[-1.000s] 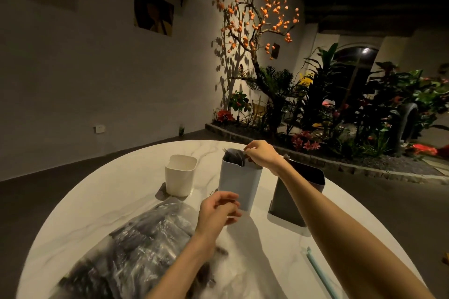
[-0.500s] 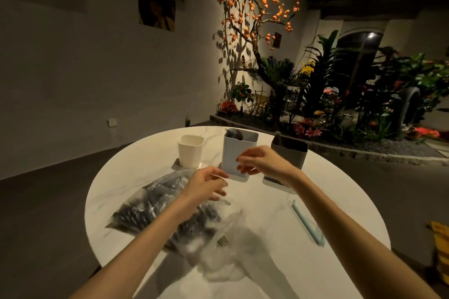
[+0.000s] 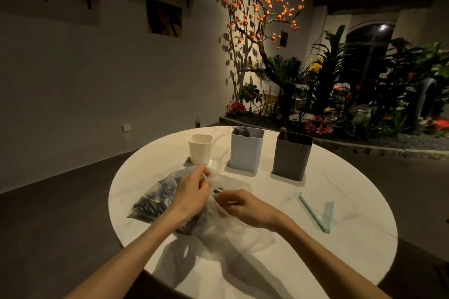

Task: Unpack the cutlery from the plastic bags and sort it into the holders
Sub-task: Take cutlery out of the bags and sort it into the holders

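currently the mouth of the clear plastic bag (image 3: 233, 216) is being worked at near the middle of the round marble table (image 3: 340, 245). thin film is pinched by the left hand (image 3: 192, 192) and by the right hand (image 3: 243, 204), fingers curled on it. judged from this, the opening is best held wide by one hand so that 1 piece at a time can be drawn out without snagging the film. the dark cutlery (image 3: 155, 199) is bunched inside crinkly, glossy plastic under the left forearm. 3 holders stand beyond: a small cream holder (image 3: 199, 149), a pale blue holder (image 3: 246, 150) and a grey holder (image 3: 291, 156), all rounded-square, matte, rigid. dark pieces show above the blue and grey rims
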`<act>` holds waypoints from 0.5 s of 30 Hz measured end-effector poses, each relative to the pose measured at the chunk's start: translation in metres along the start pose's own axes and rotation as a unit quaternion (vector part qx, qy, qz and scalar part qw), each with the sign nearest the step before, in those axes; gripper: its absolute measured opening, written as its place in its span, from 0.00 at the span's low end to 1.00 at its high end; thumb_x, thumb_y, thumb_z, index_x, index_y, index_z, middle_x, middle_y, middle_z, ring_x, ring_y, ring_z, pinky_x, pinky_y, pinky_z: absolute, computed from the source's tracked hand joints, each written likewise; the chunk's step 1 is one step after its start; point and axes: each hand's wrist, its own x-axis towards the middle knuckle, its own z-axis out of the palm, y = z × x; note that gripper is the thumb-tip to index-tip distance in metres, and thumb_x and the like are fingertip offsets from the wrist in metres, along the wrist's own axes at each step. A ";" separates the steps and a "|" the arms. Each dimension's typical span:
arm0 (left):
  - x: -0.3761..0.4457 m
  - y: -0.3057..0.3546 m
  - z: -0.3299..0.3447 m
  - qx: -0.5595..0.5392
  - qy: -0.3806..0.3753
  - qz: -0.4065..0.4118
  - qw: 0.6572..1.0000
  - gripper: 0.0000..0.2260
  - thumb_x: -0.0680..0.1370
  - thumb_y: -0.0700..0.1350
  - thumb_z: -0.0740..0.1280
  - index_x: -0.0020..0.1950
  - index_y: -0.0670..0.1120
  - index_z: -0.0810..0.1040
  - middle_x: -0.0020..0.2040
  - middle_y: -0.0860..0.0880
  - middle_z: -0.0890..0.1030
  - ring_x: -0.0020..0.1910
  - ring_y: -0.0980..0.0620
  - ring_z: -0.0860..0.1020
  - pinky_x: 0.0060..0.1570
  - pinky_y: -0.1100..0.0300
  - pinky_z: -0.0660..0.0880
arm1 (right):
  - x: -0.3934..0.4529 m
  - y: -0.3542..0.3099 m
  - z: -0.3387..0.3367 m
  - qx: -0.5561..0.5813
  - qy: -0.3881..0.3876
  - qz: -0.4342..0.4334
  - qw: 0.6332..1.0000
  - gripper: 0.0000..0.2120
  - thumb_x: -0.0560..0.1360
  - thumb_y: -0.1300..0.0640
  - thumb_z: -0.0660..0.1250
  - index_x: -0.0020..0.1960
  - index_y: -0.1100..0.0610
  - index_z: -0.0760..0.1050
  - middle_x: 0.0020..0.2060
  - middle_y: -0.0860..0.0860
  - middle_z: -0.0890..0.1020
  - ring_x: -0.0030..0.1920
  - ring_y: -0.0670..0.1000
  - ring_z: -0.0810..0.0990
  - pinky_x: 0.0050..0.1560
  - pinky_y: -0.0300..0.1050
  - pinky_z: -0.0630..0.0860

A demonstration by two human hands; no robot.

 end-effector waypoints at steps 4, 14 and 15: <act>0.004 -0.001 -0.011 -0.060 0.032 -0.010 0.998 0.04 0.83 0.43 0.65 0.50 0.50 0.76 0.40 0.49 0.83 0.38 0.53 0.81 0.33 0.65 0.76 | 0.019 -0.004 -0.004 -0.146 0.019 -0.005 0.989 0.19 0.77 0.59 0.71 0.67 0.55 0.77 0.62 0.53 0.81 0.59 0.53 0.79 0.60 0.44 0.78; 0.004 -0.036 -0.024 -0.059 0.133 -0.030 0.989 0.12 0.77 0.33 0.63 0.48 0.51 0.76 0.25 0.52 0.68 0.27 0.54 0.66 0.31 0.57 0.67 | 0.045 0.003 -0.005 -0.128 -0.003 0.028 0.991 0.18 0.75 0.60 0.73 0.65 0.59 0.78 0.58 0.55 0.83 0.49 0.52 0.85 0.44 0.43 0.84; 0.005 -0.036 -0.026 -0.081 0.121 -0.008 0.989 0.13 0.77 0.32 0.64 0.47 0.51 0.77 0.25 0.51 0.68 0.27 0.55 0.65 0.30 0.58 0.67 | 0.048 0.003 -0.006 -0.044 0.007 0.028 0.999 0.17 0.76 0.61 0.72 0.65 0.60 0.77 0.59 0.55 0.83 0.49 0.51 0.84 0.45 0.40 0.83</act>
